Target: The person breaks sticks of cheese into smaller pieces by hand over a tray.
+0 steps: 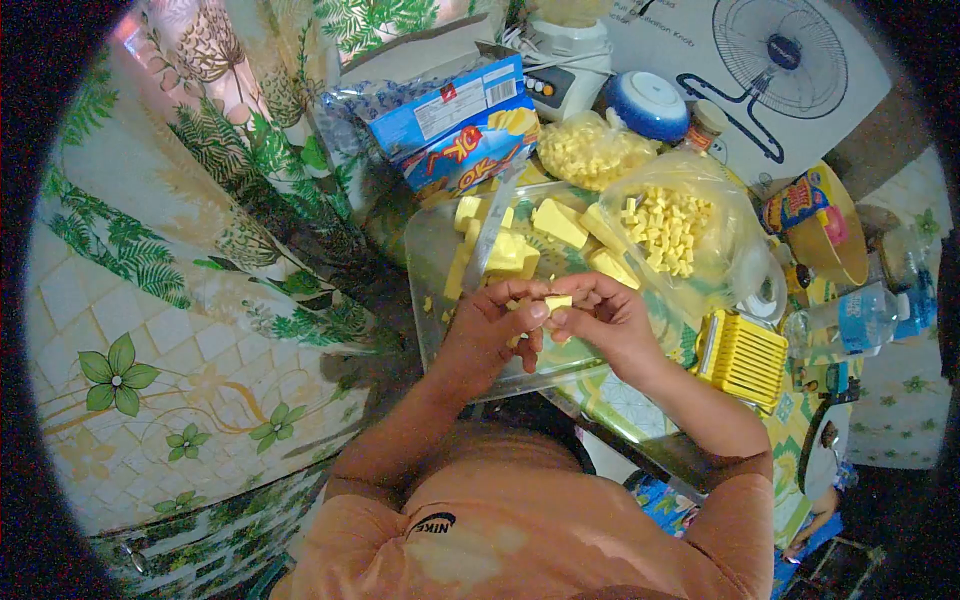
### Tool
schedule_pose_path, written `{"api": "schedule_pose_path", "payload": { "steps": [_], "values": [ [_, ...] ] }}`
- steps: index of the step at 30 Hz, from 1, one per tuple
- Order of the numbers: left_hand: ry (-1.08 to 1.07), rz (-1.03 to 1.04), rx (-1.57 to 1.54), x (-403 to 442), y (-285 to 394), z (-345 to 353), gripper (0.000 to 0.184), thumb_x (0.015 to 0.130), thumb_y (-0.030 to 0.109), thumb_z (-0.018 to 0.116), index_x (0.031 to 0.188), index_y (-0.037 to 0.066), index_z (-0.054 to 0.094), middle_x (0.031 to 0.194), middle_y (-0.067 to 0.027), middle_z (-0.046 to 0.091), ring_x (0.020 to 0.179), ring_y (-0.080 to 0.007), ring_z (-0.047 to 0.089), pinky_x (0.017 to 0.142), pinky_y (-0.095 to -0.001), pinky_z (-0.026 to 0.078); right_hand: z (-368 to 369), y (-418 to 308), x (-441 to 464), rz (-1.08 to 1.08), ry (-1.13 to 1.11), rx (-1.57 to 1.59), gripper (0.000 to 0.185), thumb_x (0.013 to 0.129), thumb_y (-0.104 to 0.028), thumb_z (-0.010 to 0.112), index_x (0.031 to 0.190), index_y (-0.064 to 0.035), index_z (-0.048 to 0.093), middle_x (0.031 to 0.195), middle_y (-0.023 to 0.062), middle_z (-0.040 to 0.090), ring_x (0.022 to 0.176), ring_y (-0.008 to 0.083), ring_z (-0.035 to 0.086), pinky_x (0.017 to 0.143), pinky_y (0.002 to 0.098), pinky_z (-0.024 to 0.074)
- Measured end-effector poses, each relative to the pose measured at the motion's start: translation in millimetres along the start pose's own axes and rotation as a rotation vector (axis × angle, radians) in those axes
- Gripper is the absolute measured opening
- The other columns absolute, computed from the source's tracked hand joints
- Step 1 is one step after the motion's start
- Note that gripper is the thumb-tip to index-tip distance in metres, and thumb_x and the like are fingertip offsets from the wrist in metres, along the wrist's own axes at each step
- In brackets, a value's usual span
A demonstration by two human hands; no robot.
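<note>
My left hand [497, 325] and my right hand [603, 318] meet over the near part of a clear plastic tray [425, 245]. Between their fingertips is a small pale-yellow block that looks like cheese [559, 301], with both thumbs pressed against it. Larger yellow blocks [560, 222] lie in the tray beyond my hands, along with small crumbs. A knife blade [487, 232] points away from me just beyond my left hand; its handle is hidden, and I cannot tell whether that hand touches it.
Behind the tray stand a blue box [455, 125] and a blender base [570, 70]. Plastic bags of small yellow cubes [665, 230] rest at its far right. A yellow slotted slicer [742, 360], a water bottle [850, 322] and a tub [825, 225] stand right; a curtain [180, 250] hangs left.
</note>
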State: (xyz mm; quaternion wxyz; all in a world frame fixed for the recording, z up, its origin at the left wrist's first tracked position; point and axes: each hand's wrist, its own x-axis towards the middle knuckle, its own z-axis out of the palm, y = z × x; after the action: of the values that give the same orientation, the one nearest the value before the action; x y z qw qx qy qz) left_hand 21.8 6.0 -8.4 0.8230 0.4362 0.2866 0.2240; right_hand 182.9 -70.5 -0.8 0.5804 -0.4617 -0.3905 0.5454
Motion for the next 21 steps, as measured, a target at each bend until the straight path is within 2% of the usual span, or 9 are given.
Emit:
{"api": "schedule_pose_path", "payload": {
  "steps": [6,9,15,18,21],
  "values": [
    [-0.011,0.042,0.061,-1.1,-3.1,0.8,0.025,0.083,0.017,0.06,0.103,0.005,0.054,0.074,-0.0041,0.056,0.058,-0.0127,0.054,0.048,-0.0273,0.048,-1.6,9.6,-3.6,-0.021,0.013,-0.137,0.023,0.081,-0.001,0.061,0.104,-0.0027,0.056,0.086,0.0041,0.062,0.071,0.0086,0.057,0.064,0.0231,0.0479],
    [0.016,0.063,0.095,-1.3,-2.1,3.1,0.023,0.084,0.018,0.06,0.101,0.004,0.054,0.07,-0.0031,0.056,0.052,-0.01,0.053,0.045,-0.0249,0.045,-3.3,16.0,-2.4,-0.062,0.005,-0.067,0.024,0.082,-0.002,0.061,0.105,-0.0031,0.056,0.08,0.0026,0.061,0.069,0.0087,0.057,0.064,0.0229,0.0475],
    [0.015,0.044,0.068,-0.6,-10.2,-2.2,0.025,0.086,0.02,0.058,0.103,0.003,0.053,0.072,-0.0038,0.056,0.053,-0.01,0.051,0.046,-0.0244,0.043,-0.3,10.0,-1.8,-0.066,0.009,-0.099,0.024,0.081,0.0,0.06,0.105,-0.0037,0.057,0.081,0.0017,0.061,0.068,0.0064,0.055,0.062,0.0219,0.0475],
    [-0.023,0.083,0.076,-1.4,-7.9,-1.2,0.023,0.087,0.015,0.055,0.106,0.002,0.052,0.073,-0.0055,0.056,0.055,-0.0123,0.053,0.046,-0.0281,0.046,-0.6,11.6,-1.6,-0.077,0.002,-0.101,0.023,0.081,0.0,0.06,0.104,-0.004,0.058,0.082,0.0017,0.061,0.068,0.0058,0.055,0.061,0.0211,0.0473],
    [-0.015,0.083,0.01,-0.6,-9.7,-0.5,0.025,0.086,0.016,0.058,0.105,0.001,0.053,0.074,-0.0033,0.057,0.054,-0.0095,0.052,0.047,-0.025,0.046,0.1,9.8,-2.0,-0.075,-0.002,-0.093,0.023,0.082,0.0,0.06,0.104,-0.0042,0.058,0.083,0.0015,0.061,0.069,0.0055,0.055,0.06,0.0209,0.0474]
  ]
}}
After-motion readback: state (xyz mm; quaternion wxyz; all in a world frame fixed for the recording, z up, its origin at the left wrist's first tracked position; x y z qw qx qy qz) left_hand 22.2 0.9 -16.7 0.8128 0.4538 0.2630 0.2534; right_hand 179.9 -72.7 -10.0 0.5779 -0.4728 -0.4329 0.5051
